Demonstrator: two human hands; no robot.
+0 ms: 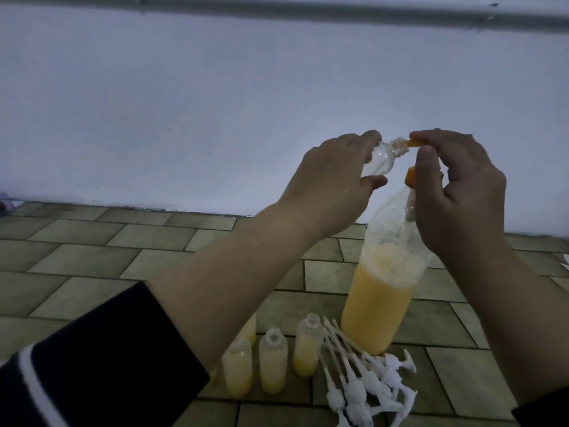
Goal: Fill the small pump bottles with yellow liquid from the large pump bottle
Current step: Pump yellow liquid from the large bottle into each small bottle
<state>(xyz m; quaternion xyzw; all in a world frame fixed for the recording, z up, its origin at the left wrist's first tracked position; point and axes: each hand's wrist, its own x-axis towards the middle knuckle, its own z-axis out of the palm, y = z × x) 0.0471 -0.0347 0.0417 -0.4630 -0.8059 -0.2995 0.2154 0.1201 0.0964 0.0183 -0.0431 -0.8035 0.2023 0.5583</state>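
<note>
My left hand (331, 177) grips a small clear bottle (167, 160), tilted with its open neck against the orange pump spout (198, 143). The small bottle looks empty. My right hand (455, 186) curls over the orange pump head (411, 177) of the large bottle (381, 291), which stands upright on the floor about half full of foamy yellow liquid. Several small open bottles (272, 363) holding yellow liquid stand in front, partly hidden by my left forearm.
A pile of white pump tops (363, 386) with long tubes lies on the tiled floor (92, 260) beside the small bottles. A pale wall (215, 103) rises right behind the large bottle.
</note>
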